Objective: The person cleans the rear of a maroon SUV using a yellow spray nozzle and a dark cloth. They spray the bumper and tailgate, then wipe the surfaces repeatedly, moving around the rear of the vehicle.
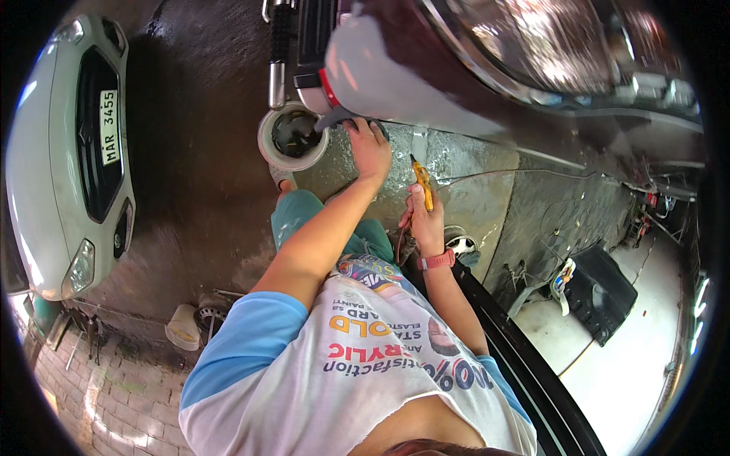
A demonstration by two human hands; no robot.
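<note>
My left hand point(370, 152) is closed over a dark grey flexible sheet point(334, 118), probably sandpaper or a cloth. The hand presses by the lower corner of a car bumper point(380, 68), which is patched in pale grey and dark maroon. Beneath the sheet's free end stands a pale round bucket point(266, 140) of dark liquid. In my right hand point(420, 218) is a slim yellow air blow gun point(423, 182) with a black tip, pointing toward the bumper. My left fingertips are partly hidden.
A white car point(46, 159) faces in from the left. Wet concrete point(464, 163) lies under the bumper, crossed by a thin hose point(494, 172). A wheel point(461, 242) is beside my right wrist. A black panel point(601, 292) lies at the right. A pale tub point(182, 327) sits behind on the left.
</note>
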